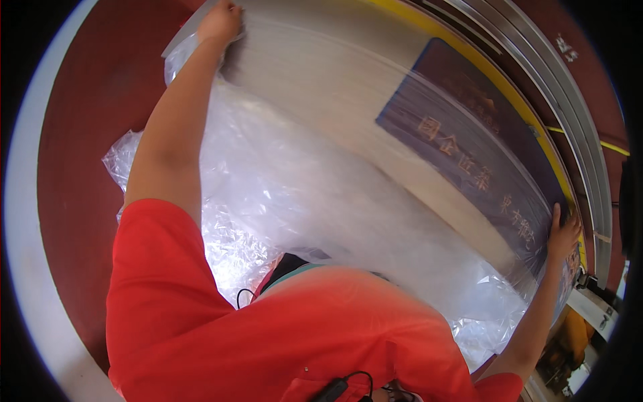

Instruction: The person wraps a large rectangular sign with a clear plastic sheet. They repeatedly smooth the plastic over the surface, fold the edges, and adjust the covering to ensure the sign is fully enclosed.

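A large flat panel [288, 50] stretches across in front of me, pale grey with a dark printed area [462, 100] at its right and a yellow strip along its far edge. Clear plastic film [288, 181] covers much of it and hangs in loose folds toward my body. At the panel's far left corner, my left hand [220, 23] is closed on the film, its fingers curled at the edge. Over at the right end, my right hand [564, 234] grips the film at the panel's edge, its thumb pointing up and its other fingers partly hidden.
Curved-looking metal rails [562, 87] run beyond the panel on the far right. Dark red floor [84, 201] lies to the left, bordered by a pale band [27, 234]. Machine parts [569, 342] stand at the lower right, near my right forearm.
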Action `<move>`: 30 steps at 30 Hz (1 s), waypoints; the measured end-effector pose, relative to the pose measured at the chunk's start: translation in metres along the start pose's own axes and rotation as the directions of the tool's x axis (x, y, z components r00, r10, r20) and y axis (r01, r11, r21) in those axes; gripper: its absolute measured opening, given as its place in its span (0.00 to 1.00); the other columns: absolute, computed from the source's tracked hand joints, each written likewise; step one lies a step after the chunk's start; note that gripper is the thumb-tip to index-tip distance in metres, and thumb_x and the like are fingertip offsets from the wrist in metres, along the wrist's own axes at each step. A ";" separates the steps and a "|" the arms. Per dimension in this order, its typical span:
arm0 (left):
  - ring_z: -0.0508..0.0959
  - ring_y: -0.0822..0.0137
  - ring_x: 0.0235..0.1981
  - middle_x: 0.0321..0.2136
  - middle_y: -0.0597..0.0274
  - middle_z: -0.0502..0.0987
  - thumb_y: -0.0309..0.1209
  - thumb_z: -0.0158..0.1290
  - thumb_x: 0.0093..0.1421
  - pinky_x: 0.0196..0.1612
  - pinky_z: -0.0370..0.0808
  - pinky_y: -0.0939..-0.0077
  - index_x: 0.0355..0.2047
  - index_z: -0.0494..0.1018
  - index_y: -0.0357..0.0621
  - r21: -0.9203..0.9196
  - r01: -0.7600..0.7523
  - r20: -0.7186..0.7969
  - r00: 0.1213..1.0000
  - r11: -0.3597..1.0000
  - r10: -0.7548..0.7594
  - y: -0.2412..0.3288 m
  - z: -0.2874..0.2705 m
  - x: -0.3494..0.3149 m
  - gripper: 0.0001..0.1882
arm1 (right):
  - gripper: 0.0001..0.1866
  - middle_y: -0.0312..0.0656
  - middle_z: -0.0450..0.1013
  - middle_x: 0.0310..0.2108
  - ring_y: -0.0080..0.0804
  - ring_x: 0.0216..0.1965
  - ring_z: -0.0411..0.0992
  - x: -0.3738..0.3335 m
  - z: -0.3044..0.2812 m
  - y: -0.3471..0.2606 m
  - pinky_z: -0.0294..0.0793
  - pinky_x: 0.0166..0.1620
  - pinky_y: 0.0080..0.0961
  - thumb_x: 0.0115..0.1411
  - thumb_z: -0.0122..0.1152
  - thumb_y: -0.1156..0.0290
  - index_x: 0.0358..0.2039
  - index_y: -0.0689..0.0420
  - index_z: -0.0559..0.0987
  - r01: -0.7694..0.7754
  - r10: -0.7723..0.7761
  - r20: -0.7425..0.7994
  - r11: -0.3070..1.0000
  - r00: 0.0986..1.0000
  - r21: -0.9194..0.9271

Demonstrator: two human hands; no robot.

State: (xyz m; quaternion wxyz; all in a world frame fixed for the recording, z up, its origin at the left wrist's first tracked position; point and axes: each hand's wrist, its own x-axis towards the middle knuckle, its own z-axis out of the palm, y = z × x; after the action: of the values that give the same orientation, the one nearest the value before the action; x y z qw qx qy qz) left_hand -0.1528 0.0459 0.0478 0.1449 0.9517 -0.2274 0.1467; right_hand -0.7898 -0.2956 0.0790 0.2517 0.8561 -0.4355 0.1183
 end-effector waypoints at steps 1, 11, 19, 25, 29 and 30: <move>0.71 0.51 0.34 0.31 0.50 0.71 0.37 0.41 0.51 0.38 0.66 0.63 0.30 0.67 0.42 -0.018 0.025 -0.007 1.000 1.000 -0.025 0.018 -0.011 -0.007 0.12 | 0.22 0.48 0.63 0.42 0.40 0.44 0.61 0.018 -0.012 -0.008 0.58 0.47 0.33 0.51 0.51 0.59 0.45 0.55 0.64 0.074 -0.073 -0.076 0.997 0.994 0.018; 0.70 0.52 0.35 0.31 0.46 0.70 0.35 0.39 0.52 0.40 0.65 0.63 0.30 0.66 0.38 -0.093 -0.021 -0.037 0.999 0.995 0.017 0.013 -0.024 -0.011 0.13 | 0.18 0.48 0.67 0.35 0.38 0.34 0.68 -0.023 -0.206 -0.431 0.67 0.38 0.26 0.45 0.56 0.66 0.35 0.63 0.67 0.311 -0.828 -0.134 0.051 0.545 0.949; 0.69 0.51 0.37 0.33 0.46 0.70 0.36 0.37 0.53 0.41 0.65 0.62 0.32 0.65 0.39 -0.057 0.097 0.042 0.995 0.994 -0.095 -0.031 -0.021 -0.019 0.14 | 0.11 0.40 0.67 0.30 0.31 0.31 0.66 0.027 -0.208 -0.288 0.64 0.38 0.27 0.46 0.50 0.67 0.29 0.60 0.70 -0.851 -0.904 -0.391 -0.339 0.176 0.401; 0.65 0.51 0.44 0.41 0.46 0.66 0.41 0.35 0.53 0.46 0.61 0.64 0.39 0.64 0.39 0.001 -0.007 0.101 0.995 1.000 0.007 -0.032 0.022 0.026 0.20 | 0.12 0.39 0.67 0.32 0.31 0.35 0.65 -0.045 -0.212 -0.060 0.63 0.41 0.29 0.49 0.47 0.67 0.32 0.59 0.69 -0.513 -0.663 0.467 0.144 0.585 0.846; 0.66 0.49 0.42 0.40 0.43 0.66 0.42 0.35 0.53 0.45 0.61 0.63 0.39 0.64 0.39 0.078 -0.099 0.085 0.992 0.992 0.093 -0.065 0.052 0.053 0.21 | 0.12 0.38 0.67 0.33 0.31 0.38 0.64 -0.112 -0.209 0.052 0.62 0.43 0.30 0.51 0.46 0.67 0.35 0.59 0.69 -0.333 -0.120 0.912 0.906 0.393 0.262; 0.66 0.49 0.41 0.39 0.43 0.66 0.42 0.36 0.53 0.44 0.62 0.63 0.37 0.65 0.38 0.022 -0.107 0.080 0.991 0.994 0.105 -0.067 0.057 0.055 0.21 | 0.12 0.38 0.67 0.34 0.31 0.38 0.64 -0.131 -0.210 0.087 0.62 0.44 0.30 0.51 0.46 0.67 0.35 0.58 0.69 -0.320 0.080 0.926 0.946 0.368 0.045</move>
State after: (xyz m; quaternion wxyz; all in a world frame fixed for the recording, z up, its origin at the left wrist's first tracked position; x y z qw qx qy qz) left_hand -0.0619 0.0622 0.0007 0.1152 0.9452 -0.2811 0.1195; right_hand -0.9343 -0.1365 0.2295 -0.1404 0.7412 -0.5867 -0.2945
